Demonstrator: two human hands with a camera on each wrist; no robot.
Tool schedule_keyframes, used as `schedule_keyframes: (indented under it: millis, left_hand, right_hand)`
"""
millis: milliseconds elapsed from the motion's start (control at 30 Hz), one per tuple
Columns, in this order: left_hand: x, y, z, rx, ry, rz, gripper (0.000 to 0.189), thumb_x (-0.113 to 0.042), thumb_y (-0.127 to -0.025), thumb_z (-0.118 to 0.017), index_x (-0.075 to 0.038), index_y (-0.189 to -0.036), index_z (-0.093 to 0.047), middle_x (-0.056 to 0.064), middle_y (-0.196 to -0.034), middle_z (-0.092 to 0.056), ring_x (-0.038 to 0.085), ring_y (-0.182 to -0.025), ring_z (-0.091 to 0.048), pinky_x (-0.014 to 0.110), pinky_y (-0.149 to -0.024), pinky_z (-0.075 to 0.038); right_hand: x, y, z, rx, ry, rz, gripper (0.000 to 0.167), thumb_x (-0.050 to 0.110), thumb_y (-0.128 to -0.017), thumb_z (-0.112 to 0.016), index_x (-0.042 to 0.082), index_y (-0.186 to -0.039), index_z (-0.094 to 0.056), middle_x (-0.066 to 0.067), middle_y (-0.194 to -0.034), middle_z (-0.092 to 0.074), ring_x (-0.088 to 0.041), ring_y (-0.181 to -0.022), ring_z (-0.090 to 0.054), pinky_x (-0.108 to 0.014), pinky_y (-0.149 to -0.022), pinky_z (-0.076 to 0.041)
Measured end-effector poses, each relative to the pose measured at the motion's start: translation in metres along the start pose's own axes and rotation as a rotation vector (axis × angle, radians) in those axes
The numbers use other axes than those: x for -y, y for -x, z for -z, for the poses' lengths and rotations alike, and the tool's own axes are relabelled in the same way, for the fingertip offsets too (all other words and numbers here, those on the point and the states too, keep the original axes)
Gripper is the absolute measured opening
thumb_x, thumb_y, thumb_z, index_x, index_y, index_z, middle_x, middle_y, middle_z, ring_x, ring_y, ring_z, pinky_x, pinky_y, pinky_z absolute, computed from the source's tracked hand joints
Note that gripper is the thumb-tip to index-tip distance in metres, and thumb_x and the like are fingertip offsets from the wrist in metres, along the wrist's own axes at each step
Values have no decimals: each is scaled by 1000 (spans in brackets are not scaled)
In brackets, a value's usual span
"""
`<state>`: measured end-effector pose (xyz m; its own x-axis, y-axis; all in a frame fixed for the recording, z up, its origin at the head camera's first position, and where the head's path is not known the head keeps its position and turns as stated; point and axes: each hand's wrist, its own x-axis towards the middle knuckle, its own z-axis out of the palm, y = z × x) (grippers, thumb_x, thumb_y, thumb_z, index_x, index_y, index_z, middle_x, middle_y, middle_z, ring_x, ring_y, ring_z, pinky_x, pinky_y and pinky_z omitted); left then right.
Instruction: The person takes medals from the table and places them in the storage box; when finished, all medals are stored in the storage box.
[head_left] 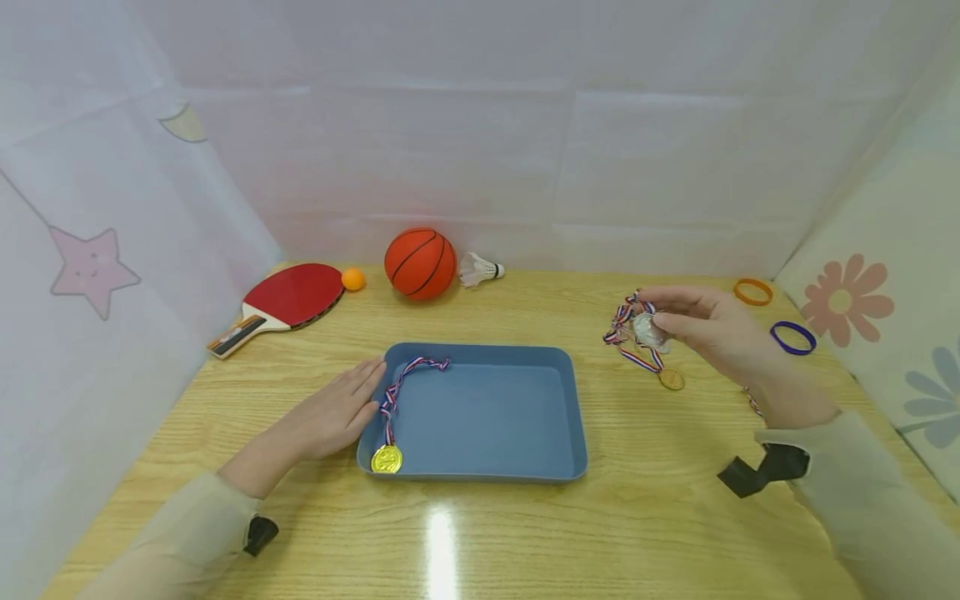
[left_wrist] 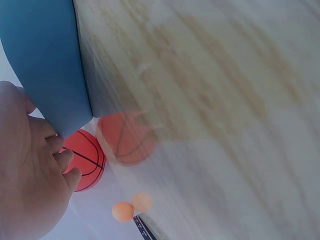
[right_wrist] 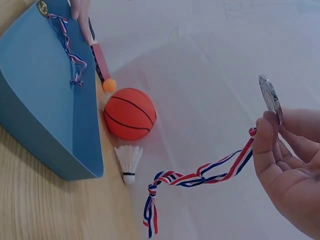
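My right hand (head_left: 708, 329) pinches a silver medal (head_left: 648, 331) between thumb and fingers, above the table's right side. In the right wrist view its red, white and blue ribbon (right_wrist: 215, 175) hangs down, knotted near the end. Below and beside that hand, a bronze-coloured medal (head_left: 671, 379) with a striped ribbon lies on the table. My left hand (head_left: 330, 417), fingers extended, rests against the left wall of a blue tray (head_left: 487, 417). Inside the tray, along its left side, lies a gold medal (head_left: 387, 459) with a twisted ribbon.
Along the back stand a red table-tennis paddle (head_left: 296, 293), an orange ball (head_left: 353, 279), a small basketball (head_left: 421, 264) and a shuttlecock (head_left: 480, 270). Orange (head_left: 753, 292) and purple (head_left: 793, 337) wristbands lie at right. A bit of striped ribbon (head_left: 753, 402) shows beside my right wrist.
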<state>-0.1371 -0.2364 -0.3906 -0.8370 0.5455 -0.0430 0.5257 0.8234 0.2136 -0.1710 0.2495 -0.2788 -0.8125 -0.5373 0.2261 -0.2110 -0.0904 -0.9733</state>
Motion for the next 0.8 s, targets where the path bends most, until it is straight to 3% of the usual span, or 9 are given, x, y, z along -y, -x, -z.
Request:
schedule_keyframes:
  millis: [300,433,800]
  left_hand:
    - [-2,0,2,2,5,6,57,-25,-98,-38,4,-144,-19,16,-151,-15,34,-136,-13,47,-108,-17]
    - [-3,0,2,0,5,7,57,-25,-98,-38,4,-144,-19,16,-151,-15,34,-136,-13,47,-108,-17]
    - [-3,0,2,-3,2,2,57,-24,-98,-39,4,-144,-20,17,-150,-16,35,-136,-15,47,-108,-18]
  right_hand:
    - [-6,-32,-48,39,185,-166,34,7,-90,-59,3,-124,-57,-10,-126,-54,-17,-88,-58,-31,-78,-50]
    - [-14,-44,-68,100,127,-187,37,3,-89,-58,-4,-125,-53,-17,-127,-52,-20,-88,-59,-35,-80,-49]
    - [-36,-77,-115,157,140,-179,38,1,-87,-59,-2,-125,-55,-9,-129,-53,-18,-81,-59,-35,-76,-51]
